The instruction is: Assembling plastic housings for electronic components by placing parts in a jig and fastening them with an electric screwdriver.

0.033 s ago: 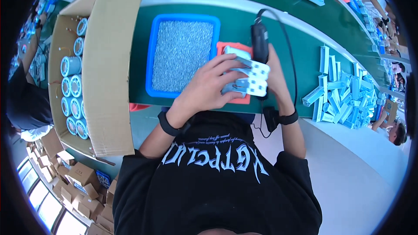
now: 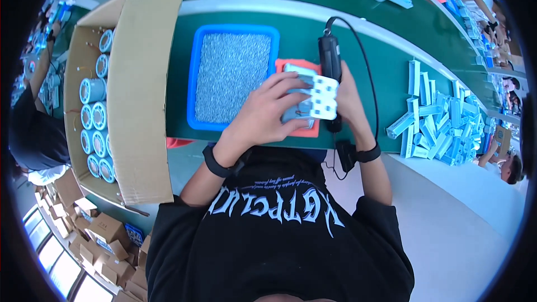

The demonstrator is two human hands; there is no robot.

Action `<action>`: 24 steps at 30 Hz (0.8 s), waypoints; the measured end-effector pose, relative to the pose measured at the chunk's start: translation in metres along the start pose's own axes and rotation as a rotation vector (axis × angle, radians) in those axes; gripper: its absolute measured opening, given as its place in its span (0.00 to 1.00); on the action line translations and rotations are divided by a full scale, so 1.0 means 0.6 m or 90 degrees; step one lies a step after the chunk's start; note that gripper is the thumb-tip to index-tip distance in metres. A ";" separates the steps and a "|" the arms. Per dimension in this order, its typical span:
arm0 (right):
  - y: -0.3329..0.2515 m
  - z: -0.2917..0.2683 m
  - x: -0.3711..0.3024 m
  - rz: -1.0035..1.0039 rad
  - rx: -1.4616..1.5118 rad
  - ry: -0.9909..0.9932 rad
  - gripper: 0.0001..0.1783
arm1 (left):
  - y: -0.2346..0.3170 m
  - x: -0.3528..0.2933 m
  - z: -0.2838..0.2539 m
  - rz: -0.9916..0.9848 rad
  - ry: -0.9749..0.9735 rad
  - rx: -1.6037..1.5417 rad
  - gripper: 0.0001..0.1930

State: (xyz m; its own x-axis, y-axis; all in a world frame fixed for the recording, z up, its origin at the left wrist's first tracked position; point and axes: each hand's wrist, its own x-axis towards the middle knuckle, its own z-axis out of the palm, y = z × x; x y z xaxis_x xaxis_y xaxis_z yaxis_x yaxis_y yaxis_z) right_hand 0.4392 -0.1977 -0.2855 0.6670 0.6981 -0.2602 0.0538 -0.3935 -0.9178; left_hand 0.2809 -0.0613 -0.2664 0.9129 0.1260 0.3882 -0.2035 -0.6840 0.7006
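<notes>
My left hand (image 2: 260, 109) is closed over a white part with square holes (image 2: 324, 98), its fingers curled round the part's left side. That part sits over a red-orange block (image 2: 283, 66) on the green bench. My right hand (image 2: 349, 96) is wrapped round a black corded electric screwdriver (image 2: 330, 59), upright just right of the white part. The white part hides the screwdriver's middle, and its tip cannot be made out. Left of the block lies a blue tray (image 2: 192, 86) filled with small silvery pieces, likely screws.
A cardboard box (image 2: 144, 98) holding several white cylinders (image 2: 93, 90) stands at the left. On the right is a pile of pale channel-shaped pieces (image 2: 433, 120). The screwdriver's black cable (image 2: 369, 59) loops above and right. Other people work at both sides.
The white part has tilted slightly and moved a little left, along with the screwdriver. Both hands keep their hold. The whole view has shifted slightly.
</notes>
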 end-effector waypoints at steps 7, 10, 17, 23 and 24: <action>-0.001 0.003 -0.004 -0.007 -0.124 0.016 0.25 | -0.029 -0.025 -0.004 -0.290 0.137 -0.516 0.22; 0.004 -0.013 0.005 0.021 -0.006 -0.037 0.24 | -0.033 0.000 -0.023 -0.206 0.326 -0.536 0.26; 0.037 -0.055 0.026 0.050 0.307 -0.168 0.29 | -0.064 0.386 -0.203 0.109 0.246 0.371 0.18; 0.068 -0.067 0.015 0.016 0.429 -0.155 0.31 | -0.280 0.538 -0.209 0.198 -0.080 0.783 0.12; 0.068 -0.061 0.012 0.020 0.435 -0.162 0.32 | -0.342 0.551 -0.216 0.222 -0.139 0.885 0.13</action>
State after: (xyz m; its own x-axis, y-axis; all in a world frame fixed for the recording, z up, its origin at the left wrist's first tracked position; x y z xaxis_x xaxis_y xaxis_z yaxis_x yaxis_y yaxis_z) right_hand 0.4738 -0.2307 -0.3140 0.4624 0.8431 -0.2746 -0.4944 -0.0120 -0.8692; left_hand 0.5783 0.2138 -0.2040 0.9501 -0.2130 0.2280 -0.0377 -0.8037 -0.5939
